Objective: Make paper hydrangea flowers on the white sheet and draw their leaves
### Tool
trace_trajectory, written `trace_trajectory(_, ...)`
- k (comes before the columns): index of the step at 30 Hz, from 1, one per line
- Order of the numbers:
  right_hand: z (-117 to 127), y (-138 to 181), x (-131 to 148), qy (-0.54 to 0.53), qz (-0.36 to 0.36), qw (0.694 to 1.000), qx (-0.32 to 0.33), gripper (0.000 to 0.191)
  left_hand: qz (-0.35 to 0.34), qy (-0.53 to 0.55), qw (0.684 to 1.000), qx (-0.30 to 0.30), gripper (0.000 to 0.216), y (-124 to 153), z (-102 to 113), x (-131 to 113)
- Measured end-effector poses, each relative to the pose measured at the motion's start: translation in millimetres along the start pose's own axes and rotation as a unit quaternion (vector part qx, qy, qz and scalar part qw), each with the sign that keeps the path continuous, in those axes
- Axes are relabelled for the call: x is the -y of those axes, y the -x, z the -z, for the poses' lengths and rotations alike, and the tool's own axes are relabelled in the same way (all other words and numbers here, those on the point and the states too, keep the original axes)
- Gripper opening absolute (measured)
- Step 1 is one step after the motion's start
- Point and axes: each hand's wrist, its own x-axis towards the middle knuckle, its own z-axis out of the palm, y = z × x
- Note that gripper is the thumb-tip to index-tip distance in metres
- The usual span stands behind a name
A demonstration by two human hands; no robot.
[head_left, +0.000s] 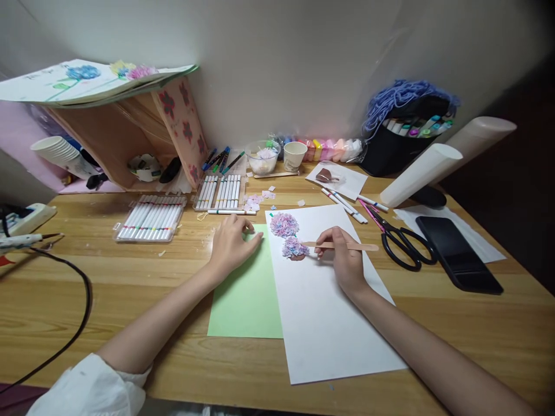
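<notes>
We see a pale green sheet (247, 294) and a white sheet (329, 323). The upper bloom (284, 224) and lower bloom (295, 247) mix pink, lilac and light blue over a brown smear (298, 257). The stick (347, 246) is pale tan, the table (130, 277) honey-brown and grained, the scissors (405, 245) and phone (457, 251) black, and the cardboard panel (184, 130) carries dark red flowers.

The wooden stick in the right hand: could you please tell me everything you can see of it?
The wooden stick is flat, slim and pale tan, like a craft stick. It lies nearly level over the white sheet, pinched by the right hand. Its left tip reaches the lower purple paper flower; its rounded right end points toward the scissors.
</notes>
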Motion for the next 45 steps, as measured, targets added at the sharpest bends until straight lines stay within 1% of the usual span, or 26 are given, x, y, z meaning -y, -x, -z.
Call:
trace_trajectory(3, 0, 0, -1, 0.001, 0.004, 1.0, 0.009, 0.042, -0.029, -0.026, 0.999, 0.007, 0.016, 3, 0, -3)
trace_trajectory(5, 1, 0, -1, 0.003, 0.016, 1.0, 0.005, 0.04, -0.026, -0.012, 1.0, 0.007, 0.016, 2, 0, -3)
trace_trajectory(6, 1, 1, -1, 0.003, 0.027, 1.0, 0.003, 0.037, -0.019, 0.015, 1.0, 0.007, 0.017, 1, 1, -3)
trace_trajectory(8, 0, 2, 1, 0.0, 0.054, 0.998, 0.01, 0.029, 0.008, 0.121, 0.992, 0.02, 0.017, 0, 3, -6)
trace_trajectory(9, -1, 3, 3, -0.003, 0.064, 0.998, 0.021, 0.025, 0.028, 0.192, 0.98, 0.036, 0.017, -1, 4, -9)
trace_trajectory(10, -2, 5, 5, -0.007, 0.068, 0.997, 0.035, 0.023, 0.049, 0.265, 0.961, 0.06, 0.018, -1, 6, -14)
trace_trajectory(12, -6, 9, 10, -0.019, 0.057, 0.996, 0.066, 0.025, 0.081, 0.39, 0.91, 0.118, 0.02, 1, 11, -24)
trace_trajectory(14, -9, 14, 15, -0.028, 0.031, 0.995, 0.089, 0.026, 0.091, 0.47, 0.861, 0.172, 0.021, 5, 14, -34)
trace_trajectory(15, -11, 15, 17, -0.029, 0.017, 0.994, 0.101, 0.025, 0.089, 0.495, 0.842, 0.195, 0.022, 7, 14, -38)
trace_trajectory(17, -12, 18, 19, -0.03, -0.006, 0.991, 0.127, 0.021, 0.084, 0.521, 0.817, 0.233, 0.022, 13, 14, -44)
trace_trajectory(19, -13, 18, 19, -0.041, -0.026, 0.987, 0.154, 0.018, 0.076, 0.527, 0.803, 0.267, 0.022, 17, 12, -46)
trace_trajectory(21, -12, 16, 18, -0.066, -0.048, 0.981, 0.175, 0.019, 0.067, 0.528, 0.794, 0.293, 0.022, 19, 11, -47)
trace_trajectory(23, -12, 15, 15, -0.088, -0.065, 0.976, 0.189, 0.023, 0.054, 0.528, 0.789, 0.309, 0.02, 20, 11, -47)
trace_trajectory(27, -11, 12, 12, -0.095, -0.065, 0.975, 0.189, 0.034, 0.036, 0.52, 0.789, 0.326, 0.018, 21, 15, -51)
trace_trajectory(30, -10, 11, 10, -0.09, -0.064, 0.977, 0.185, 0.036, 0.028, 0.517, 0.78, 0.352, 0.017, 21, 17, -52)
trace_trajectory(32, -10, 11, 9, -0.093, -0.065, 0.977, 0.182, 0.036, 0.022, 0.515, 0.779, 0.357, 0.017, 21, 17, -51)
trace_trajectory(35, -10, 11, 11, -0.108, -0.067, 0.975, 0.179, 0.035, 0.014, 0.5, 0.793, 0.347, 0.017, 20, 16, -49)
trace_trajectory(38, -9, 11, 16, -0.122, -0.074, 0.968, 0.205, 0.039, 0.005, 0.474, 0.812, 0.341, 0.018, 20, 15, -48)
trace_trajectory(41, -6, 8, 21, -0.109, -0.061, 0.967, 0.223, 0.041, -0.004, 0.466, 0.812, 0.352, 0.017, 18, 15, -47)
trace_trajectory(43, -1, 3, 21, -0.09, -0.039, 0.973, 0.208, 0.041, -0.004, 0.462, 0.813, 0.353, 0.016, 14, 15, -44)
trace_trajectory(44, 2, -1, 21, -0.082, -0.026, 0.978, 0.191, 0.041, 0.001, 0.451, 0.821, 0.349, 0.017, 10, 16, -40)
trace_trajectory(45, 5, -5, 19, -0.077, -0.014, 0.982, 0.17, 0.041, 0.01, 0.427, 0.838, 0.34, 0.017, 6, 16, -35)
